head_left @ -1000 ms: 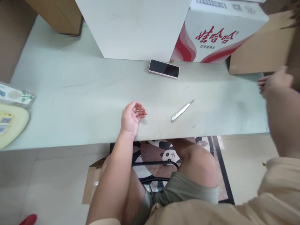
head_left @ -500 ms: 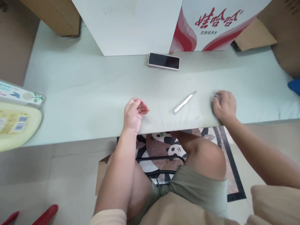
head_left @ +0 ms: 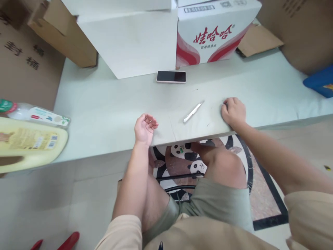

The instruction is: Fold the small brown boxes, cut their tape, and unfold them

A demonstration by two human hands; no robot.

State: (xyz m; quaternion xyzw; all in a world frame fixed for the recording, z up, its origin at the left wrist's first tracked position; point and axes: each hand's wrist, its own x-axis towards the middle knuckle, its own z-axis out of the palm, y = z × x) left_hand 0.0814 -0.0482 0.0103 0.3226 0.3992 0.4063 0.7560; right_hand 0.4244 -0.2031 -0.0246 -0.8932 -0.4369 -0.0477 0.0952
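My left hand (head_left: pixel 146 129) rests near the front edge of the pale green table (head_left: pixel 104 104), palm turned partly up. Its fingers are loosely bent and apart, with nothing in them. My right hand (head_left: pixel 234 111) lies on the table further right, fingers curled in; a small dark patch shows by the thumb, and what it holds, if anything, is hidden. Between the hands lies a slim silver-white tool (head_left: pixel 193 111) with a pointed tip, touched by neither hand. Short dark thread-like bits (head_left: pixel 207 125) lie around it.
A phone (head_left: pixel 171 77) lies behind the tool, before a white box (head_left: pixel 135 41) and a red-and-white carton (head_left: pixel 212 43). Cardboard (head_left: pixel 260 40) is at the back right. A yellow jug (head_left: pixel 31 146) and a clear bottle (head_left: pixel 44 115) lie at the left, and a blue object (head_left: pixel 321 81) sits at the right.
The camera view has shifted, showing more of the boxes and the left side. My left hand has turned its palm up more. My right hand stays curled on the table; the tool stays put.
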